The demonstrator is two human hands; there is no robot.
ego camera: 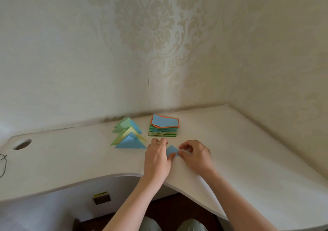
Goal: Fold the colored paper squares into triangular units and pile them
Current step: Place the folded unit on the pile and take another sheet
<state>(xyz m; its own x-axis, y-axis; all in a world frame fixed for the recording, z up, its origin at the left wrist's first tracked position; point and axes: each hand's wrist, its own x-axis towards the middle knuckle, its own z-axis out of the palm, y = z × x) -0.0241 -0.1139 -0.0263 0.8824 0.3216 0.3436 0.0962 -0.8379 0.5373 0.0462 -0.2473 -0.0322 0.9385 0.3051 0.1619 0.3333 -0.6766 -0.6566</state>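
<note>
while blue paper [171, 150] lies on surface [230, 142], we pinch it: left hand [157, 157] fingers curled on left edge, right hand [195, 155] fingers pinching right corner. triangle pile [128, 133] left, stack [164, 126] behind.

A pale blue paper triangle [171, 150] is seen on a cream-white desk [248, 142]. Behind it, folded units [128, 135] in light green, pale yellow and sky blue are piled, beside a stack of paper squares [163, 127] topped with blue over orange, its edges banded in green and cream. The wallpaper [159, 35] is patterned with a beige damask motif.
</note>
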